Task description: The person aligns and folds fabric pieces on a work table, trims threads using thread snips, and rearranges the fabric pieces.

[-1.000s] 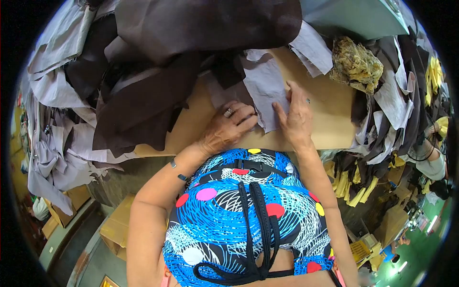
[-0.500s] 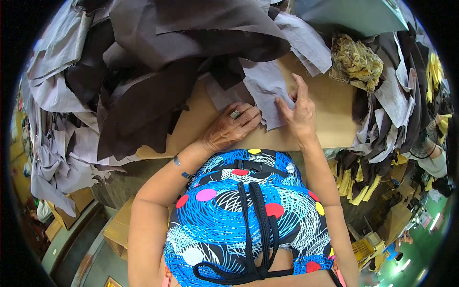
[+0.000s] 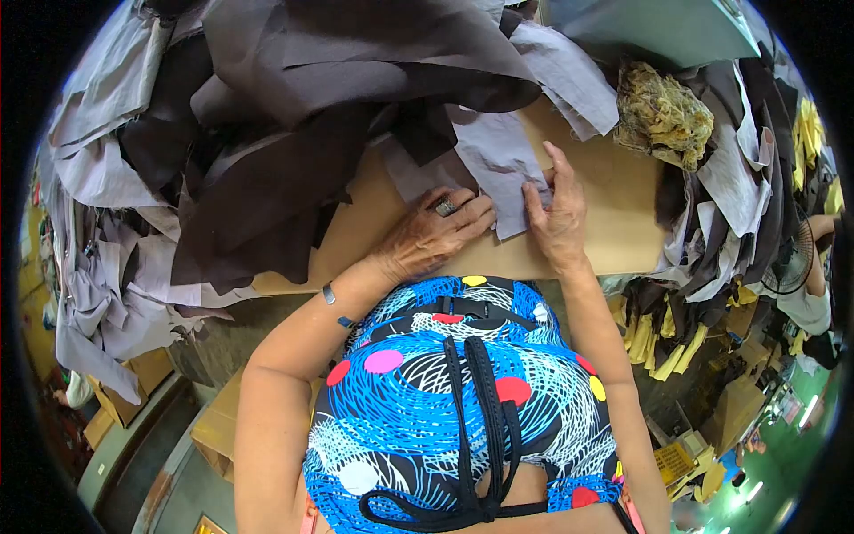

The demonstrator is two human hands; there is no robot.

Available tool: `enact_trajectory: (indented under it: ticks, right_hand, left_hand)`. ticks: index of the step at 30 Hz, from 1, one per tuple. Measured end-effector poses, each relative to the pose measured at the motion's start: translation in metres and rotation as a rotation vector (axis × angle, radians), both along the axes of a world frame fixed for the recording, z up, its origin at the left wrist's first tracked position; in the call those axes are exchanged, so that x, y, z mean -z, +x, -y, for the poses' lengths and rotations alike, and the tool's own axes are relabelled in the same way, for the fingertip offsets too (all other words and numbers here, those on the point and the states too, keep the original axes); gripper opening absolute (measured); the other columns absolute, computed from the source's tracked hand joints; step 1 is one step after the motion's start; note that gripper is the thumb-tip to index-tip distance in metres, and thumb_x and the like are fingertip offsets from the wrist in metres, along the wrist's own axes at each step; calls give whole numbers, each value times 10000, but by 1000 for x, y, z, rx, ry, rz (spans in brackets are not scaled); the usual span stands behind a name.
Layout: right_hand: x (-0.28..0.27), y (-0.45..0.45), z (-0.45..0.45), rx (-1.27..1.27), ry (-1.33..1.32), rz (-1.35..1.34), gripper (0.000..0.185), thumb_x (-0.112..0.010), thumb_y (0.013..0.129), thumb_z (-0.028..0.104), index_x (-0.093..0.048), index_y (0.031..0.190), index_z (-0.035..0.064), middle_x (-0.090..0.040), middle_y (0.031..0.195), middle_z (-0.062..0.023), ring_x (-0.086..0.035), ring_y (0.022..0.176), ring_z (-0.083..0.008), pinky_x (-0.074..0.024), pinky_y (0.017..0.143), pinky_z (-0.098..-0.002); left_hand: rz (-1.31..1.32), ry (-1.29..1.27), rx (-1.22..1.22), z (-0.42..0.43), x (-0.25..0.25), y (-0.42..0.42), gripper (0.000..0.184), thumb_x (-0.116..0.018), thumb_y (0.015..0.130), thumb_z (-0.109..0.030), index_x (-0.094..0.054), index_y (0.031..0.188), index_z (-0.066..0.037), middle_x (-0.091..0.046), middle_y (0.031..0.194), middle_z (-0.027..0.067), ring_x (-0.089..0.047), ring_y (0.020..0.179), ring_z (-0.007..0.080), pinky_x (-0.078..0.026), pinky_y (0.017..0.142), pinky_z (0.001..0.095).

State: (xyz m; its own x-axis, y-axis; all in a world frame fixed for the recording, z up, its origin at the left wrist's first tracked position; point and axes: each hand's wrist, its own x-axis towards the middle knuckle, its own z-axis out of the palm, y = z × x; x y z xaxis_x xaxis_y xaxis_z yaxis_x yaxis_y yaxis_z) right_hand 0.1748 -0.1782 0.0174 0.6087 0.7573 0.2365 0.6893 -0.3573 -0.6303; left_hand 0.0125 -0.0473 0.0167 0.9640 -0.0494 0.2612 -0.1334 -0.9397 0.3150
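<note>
A narrow light grey piece of cloth [image 3: 505,169] lies on the cardboard-brown work surface [image 3: 614,214]. My left hand [image 3: 436,231], with a ring on one finger, is closed at the cloth's lower left edge, fingertips pinched together on it. At the right edge of the same piece, my right hand [image 3: 560,214] has its fingers stretched and apart, its thumb touching the cloth. A darker mauve-grey cloth piece [image 3: 418,173] lies flat beyond my left hand, partly under dark brown cloth [image 3: 294,187].
Heaped brown and grey cloth covers the far side and left. A clear bag of tangled yellowish fibre [image 3: 663,116] sits at the right, beside hanging cloth strips [image 3: 729,187]. Cardboard boxes [image 3: 142,387] stand low left. A fan [image 3: 792,258] and another person's arm [image 3: 814,276] appear far right.
My left hand has shifted slightly right. My right thumb has moved a little right with the cloth's edge, and the cloth has wrinkled slightly. The other person's arm at far right has moved.
</note>
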Motion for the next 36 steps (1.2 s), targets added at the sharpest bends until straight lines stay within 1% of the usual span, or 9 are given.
enact_trajectory:
  ticks: [2,5,8,11,14,20,23,30,36]
  right_hand:
    - [4,1,1,-23,-33,149,565,-631,774,78,-429,1302,82,-620,937,-98,-583,778,-230,-401,742,-373]
    - [11,1,2,-19,17,197,529,-615,789,84,-448,1291,78,-636,1002,-100,-597,787,-213,-400,741,-355]
    - [8,-2,3,14,48,79,503,-623,785,74,-482,1268,81,-641,1008,-104,-608,782,-206,-394,747,-339]
    - [7,1,4,-60,92,37,469,-623,787,57,-517,1242,100,-644,1029,-97,-615,780,-195,-389,754,-336]
    - [9,1,5,-26,113,11,463,-616,788,30,-534,1234,122,-648,1030,-78,-618,770,-183,-390,763,-333]
    - [7,2,2,-19,150,2,438,-588,803,4,-555,1220,135,-670,963,-74,-631,784,-200,-394,754,-327]
    - [8,2,2,-38,140,-54,375,-576,816,-50,-580,1175,57,-659,994,-125,-636,862,-224,-470,790,-307]
    - [6,-1,2,-5,71,18,359,-572,817,-40,-585,1162,57,-665,1022,-121,-649,891,-218,-452,817,-297]
    - [10,5,6,-7,70,3,376,-571,809,-45,-576,1169,59,-666,1028,-117,-650,931,-212,-444,808,-305]
  left_hand:
    - [-25,3,-5,0,2,-1,411,-484,760,-171,-545,1159,-95,-494,1203,27,-470,1096,195,-359,959,359]
    - [-21,-19,6,-1,1,0,414,-482,761,-169,-542,1163,-90,-497,1198,30,-468,1099,194,-353,964,356]
    - [-13,4,16,-1,3,-1,418,-482,763,-168,-540,1167,-78,-498,1196,33,-471,1097,194,-354,963,356]
    - [0,5,13,-1,-2,-1,422,-480,767,-168,-538,1172,-67,-499,1201,37,-476,1092,192,-356,960,354]
    - [-14,6,40,-3,-2,-1,418,-474,775,-170,-539,1174,-64,-495,1212,39,-478,1094,191,-359,957,355]
    - [10,4,24,-1,0,-1,421,-465,786,-177,-513,1195,-88,-485,1222,48,-477,1101,198,-364,955,364]
    - [-26,13,54,-3,-1,0,423,-476,786,-195,-502,1201,-122,-473,1218,59,-468,1110,216,-364,955,373]
    - [-22,17,47,0,-3,0,402,-495,785,-235,-510,1180,-163,-459,1193,68,-458,1097,235,-364,947,375]
    - [-19,182,38,7,-7,2,373,-484,802,-227,-517,1171,-181,-467,1184,91,-458,1086,243,-351,958,379]
